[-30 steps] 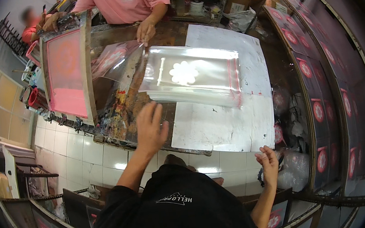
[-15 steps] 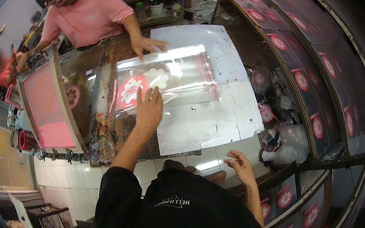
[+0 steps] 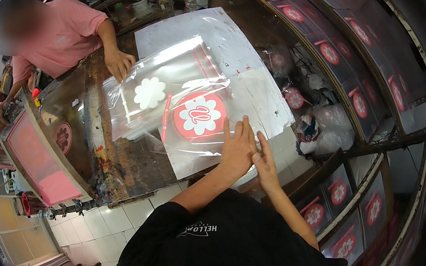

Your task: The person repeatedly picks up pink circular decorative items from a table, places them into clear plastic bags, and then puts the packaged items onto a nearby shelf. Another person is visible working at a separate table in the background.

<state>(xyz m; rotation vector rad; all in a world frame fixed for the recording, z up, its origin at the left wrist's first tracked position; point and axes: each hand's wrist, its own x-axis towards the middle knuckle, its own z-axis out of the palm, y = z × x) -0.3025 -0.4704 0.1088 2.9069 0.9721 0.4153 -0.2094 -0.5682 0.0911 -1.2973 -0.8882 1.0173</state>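
A clear plastic sheet (image 3: 224,93) printed with a pink disc and a white flower lies askew over the near part of the white board (image 3: 255,88). My left hand (image 3: 239,148) rests on its near edge, fingers stretched out and apart. Close against that hand is my right hand (image 3: 266,168), its fingers extended by the sheet's near right corner; whether it touches the plastic I cannot tell. Behind lies a stack of clear plastic sheets (image 3: 173,66) with a white flower and pink stripes. A co-worker's hand (image 3: 118,64) touches the stack's far left corner.
A framed printing screen (image 3: 41,159) with pink ink stands tilted on the stained table (image 3: 127,170) at left. Tall racks (image 3: 318,40) of printed sheets line the right, with more racks (image 3: 334,214) low at my right. Bundled plastic (image 3: 329,129) lies beside the board.
The pink-disc sheet has come off the stack toward me and to the right with my left hand. My right hand has risen to meet the left. The view has shifted.
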